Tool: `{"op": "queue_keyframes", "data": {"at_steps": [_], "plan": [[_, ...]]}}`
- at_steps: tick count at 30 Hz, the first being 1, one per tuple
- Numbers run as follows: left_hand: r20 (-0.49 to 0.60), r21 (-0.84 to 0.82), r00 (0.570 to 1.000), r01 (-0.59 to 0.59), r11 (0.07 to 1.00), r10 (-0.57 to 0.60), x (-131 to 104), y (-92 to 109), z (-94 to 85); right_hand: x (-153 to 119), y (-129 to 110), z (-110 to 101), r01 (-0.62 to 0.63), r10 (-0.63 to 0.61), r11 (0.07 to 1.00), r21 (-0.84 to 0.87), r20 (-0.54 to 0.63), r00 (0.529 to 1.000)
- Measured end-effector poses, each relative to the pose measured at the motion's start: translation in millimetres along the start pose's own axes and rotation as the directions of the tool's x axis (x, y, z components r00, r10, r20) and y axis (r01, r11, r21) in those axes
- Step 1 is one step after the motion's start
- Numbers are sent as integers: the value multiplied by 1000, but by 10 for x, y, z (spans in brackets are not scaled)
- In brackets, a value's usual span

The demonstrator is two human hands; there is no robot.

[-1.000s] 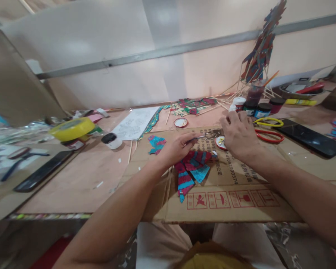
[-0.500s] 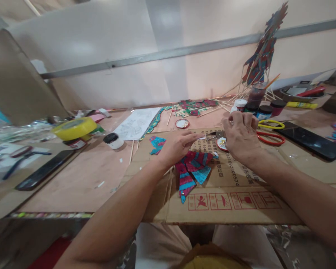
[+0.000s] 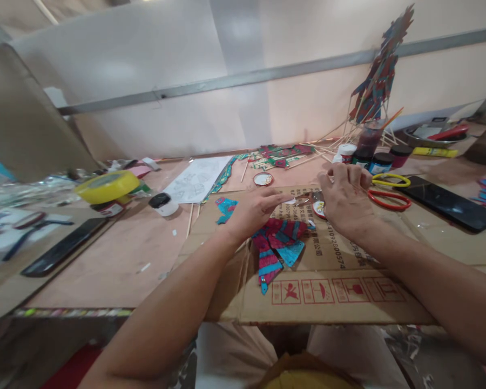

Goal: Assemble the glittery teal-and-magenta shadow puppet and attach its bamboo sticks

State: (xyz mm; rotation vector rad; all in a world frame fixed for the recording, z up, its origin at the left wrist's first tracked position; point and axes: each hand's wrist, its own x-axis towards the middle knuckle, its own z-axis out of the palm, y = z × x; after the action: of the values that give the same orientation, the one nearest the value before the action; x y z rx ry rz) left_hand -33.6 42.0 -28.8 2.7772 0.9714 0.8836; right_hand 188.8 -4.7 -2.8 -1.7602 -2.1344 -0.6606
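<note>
My left hand [image 3: 259, 212] is over the cardboard, its fingers pressed together and pointing right; a small pale bit shows at the fingertips. My right hand [image 3: 344, 197] is curled with fingers bent down, and its grip is hidden. A shiny strip lies between the hands, too unclear to name. A small round lid [image 3: 319, 208] holding tiny yellow and white bits sits by my right hand, partly covered. Below my left hand lies a magenta and blue painted cutout figure [image 3: 271, 243] in jointed pieces. Scissors with yellow and red handles [image 3: 389, 200] rest right of my right hand.
A cardboard sheet [image 3: 243, 302] covers the front of the table. Behind it are a second lid [image 3: 263, 179], drawings [image 3: 198, 175] and thin sticks with painted cutouts [image 3: 281, 156]. Paint jars [image 3: 381, 162] and a phone [image 3: 449, 202] are right; yellow tape [image 3: 107, 186] is left.
My right hand has shifted slightly left and covers more of the small lid. My left hand stays about where it was, and the cutout figure has not moved.
</note>
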Motion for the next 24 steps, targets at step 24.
{"op": "queue_keyframes", "data": {"at_steps": [24], "plan": [[-105, -464, 876, 376, 802, -471, 101, 192, -229, 132, -87, -174, -91, -38, 975, 204, 550, 834]]}}
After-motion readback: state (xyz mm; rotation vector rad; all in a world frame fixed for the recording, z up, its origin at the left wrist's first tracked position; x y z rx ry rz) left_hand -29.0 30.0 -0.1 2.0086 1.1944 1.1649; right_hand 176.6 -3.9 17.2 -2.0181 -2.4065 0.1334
